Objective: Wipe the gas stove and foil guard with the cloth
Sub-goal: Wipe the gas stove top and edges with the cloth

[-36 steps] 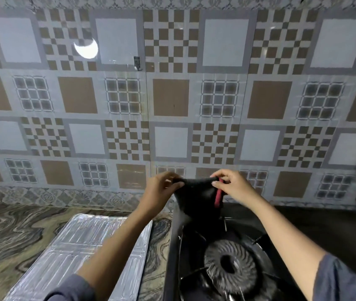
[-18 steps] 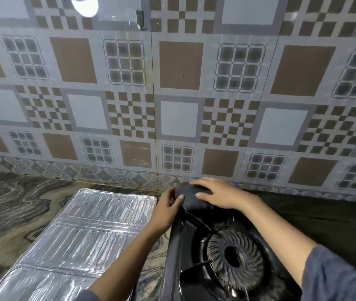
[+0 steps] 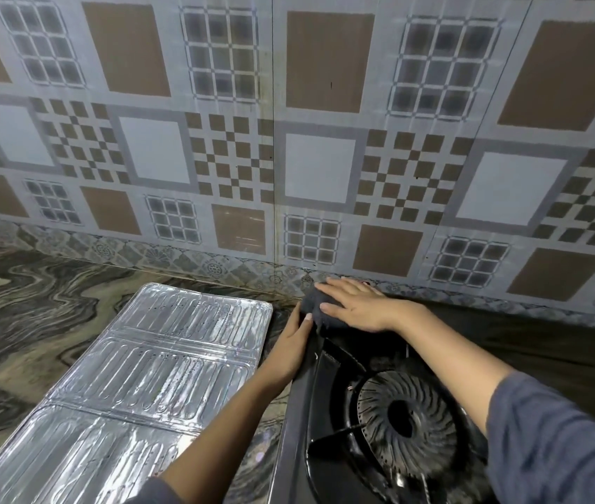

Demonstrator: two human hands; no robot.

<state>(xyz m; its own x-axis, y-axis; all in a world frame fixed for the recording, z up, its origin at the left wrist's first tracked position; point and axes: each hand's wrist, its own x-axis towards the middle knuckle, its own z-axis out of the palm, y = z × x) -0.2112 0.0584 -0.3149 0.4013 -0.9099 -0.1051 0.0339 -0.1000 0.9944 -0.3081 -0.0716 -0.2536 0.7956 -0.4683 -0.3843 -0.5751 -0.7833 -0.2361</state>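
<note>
While the right hand [image 3: 356,305] presses flat on the dark cloth [image 3: 319,314] at the gas stove [image 3: 328,412] back corner, the left hand [image 3: 290,349] pinches its edge, likely steadying it. Foil guard [image 3: 143,387]: flat on worktop [image 3: 16,321], unwiped as yet.

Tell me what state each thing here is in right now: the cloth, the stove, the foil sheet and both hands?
cloth: bunched on the stove's far left corner, under the hands.
gas stove: burner unlit, no pot on it.
foil guard: unfolded, lying flat on the counter beside the stove.
right hand: pressed flat on the cloth.
left hand: pinching the cloth's edge.
</note>
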